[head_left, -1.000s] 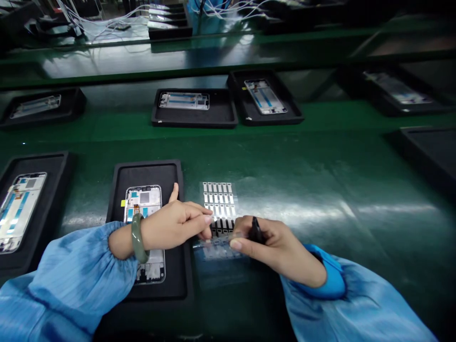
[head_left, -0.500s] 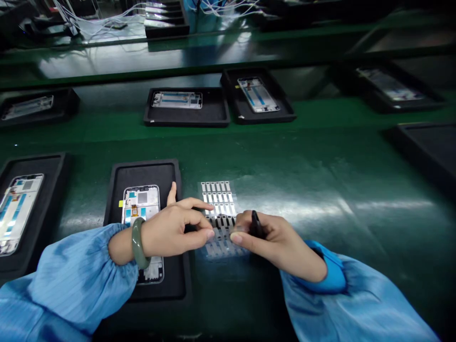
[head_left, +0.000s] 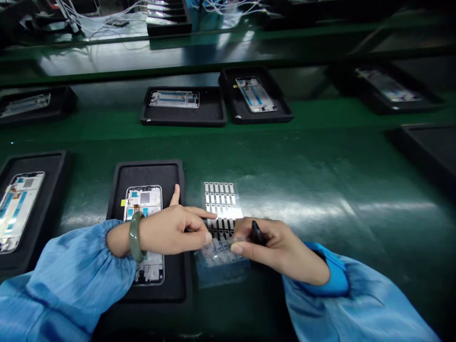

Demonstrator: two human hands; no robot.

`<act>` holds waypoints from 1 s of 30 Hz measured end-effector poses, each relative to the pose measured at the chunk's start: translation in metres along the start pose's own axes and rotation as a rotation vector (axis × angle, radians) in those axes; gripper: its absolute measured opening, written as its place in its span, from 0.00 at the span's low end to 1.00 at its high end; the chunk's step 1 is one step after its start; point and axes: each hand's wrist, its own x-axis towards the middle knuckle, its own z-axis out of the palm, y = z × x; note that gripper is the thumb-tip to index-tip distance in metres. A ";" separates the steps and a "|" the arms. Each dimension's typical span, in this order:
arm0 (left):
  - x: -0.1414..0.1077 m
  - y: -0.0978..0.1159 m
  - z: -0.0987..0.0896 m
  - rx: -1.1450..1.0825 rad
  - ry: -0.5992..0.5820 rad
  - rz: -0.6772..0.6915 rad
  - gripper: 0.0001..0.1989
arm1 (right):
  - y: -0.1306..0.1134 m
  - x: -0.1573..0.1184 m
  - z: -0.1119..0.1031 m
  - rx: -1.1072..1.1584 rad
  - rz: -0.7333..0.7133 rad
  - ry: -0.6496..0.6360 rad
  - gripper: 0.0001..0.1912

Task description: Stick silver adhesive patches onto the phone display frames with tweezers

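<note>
A sheet of small silver adhesive pieces (head_left: 220, 198) lies flat on the green surface, its rows lined up. Its clear cover film (head_left: 223, 275) is folded back toward me at the near end. My left hand (head_left: 174, 230) pinches the film's left side between thumb and finger, with another finger stretched over the sheet. My right hand (head_left: 270, 242) pinches the right side and also keeps a slim black tool (head_left: 257, 233) in its fingers; the tool's tip is hidden. Beneath my left wrist, a phone frame (head_left: 151, 197) rests in a black tray (head_left: 123, 178), partly covered.
Another black tray (head_left: 50, 166) with a phone frame (head_left: 21, 209) is at the left. Several trays with frames stand along the far strip, including one tray (head_left: 210, 111) near the middle. A dark tray (head_left: 431, 147) sits at the right edge. Cables (head_left: 107, 19) lie at the back.
The clear film now extends farther toward me, folded back over the near end of the sheet. Both hands have shifted slightly nearer to me, still pinching.
</note>
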 end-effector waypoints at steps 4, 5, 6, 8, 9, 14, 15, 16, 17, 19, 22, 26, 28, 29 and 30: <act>0.003 0.000 0.001 0.020 -0.031 -0.015 0.13 | -0.004 -0.001 0.000 0.025 -0.005 -0.030 0.12; 0.003 0.000 0.002 0.036 -0.022 -0.023 0.13 | -0.005 -0.001 0.000 0.030 -0.008 -0.033 0.11; 0.004 0.000 0.003 0.047 -0.013 -0.030 0.13 | -0.005 -0.001 0.000 0.033 -0.012 -0.040 0.10; 0.003 0.000 0.005 0.042 0.000 -0.038 0.14 | -0.005 -0.001 -0.001 0.029 -0.023 -0.053 0.09; 0.003 0.001 0.005 0.028 0.012 -0.040 0.16 | -0.004 -0.001 -0.002 0.018 -0.025 -0.052 0.09; -0.002 0.002 0.009 0.132 0.190 0.043 0.20 | -0.001 -0.001 -0.009 -0.121 -0.037 0.030 0.11; -0.002 0.000 0.011 0.203 0.208 0.092 0.24 | -0.002 -0.001 -0.011 -0.157 -0.048 0.042 0.12; -0.001 -0.002 0.014 0.274 0.212 0.145 0.28 | -0.003 -0.002 -0.013 -0.194 -0.066 0.042 0.12; -0.001 -0.004 0.016 0.339 0.203 0.194 0.31 | -0.003 -0.004 -0.016 -0.226 -0.093 0.029 0.13; 0.002 -0.010 0.021 0.440 0.181 0.264 0.33 | -0.004 -0.008 -0.022 -0.265 -0.154 0.001 0.16; 0.006 -0.017 0.027 0.542 0.178 0.285 0.28 | 0.000 -0.018 -0.031 -0.229 -0.198 0.144 0.16; 0.007 -0.019 0.031 0.615 0.215 0.276 0.25 | 0.008 -0.024 -0.035 0.138 -0.275 0.546 0.10; 0.007 -0.017 0.033 0.640 0.237 0.269 0.27 | 0.008 -0.023 -0.031 0.328 -0.282 0.639 0.14; 0.006 -0.016 0.034 0.651 0.248 0.264 0.28 | 0.007 -0.022 -0.028 0.385 -0.261 0.663 0.16; 0.007 -0.015 0.035 0.661 0.260 0.259 0.30 | 0.006 -0.021 -0.025 0.419 -0.230 0.683 0.17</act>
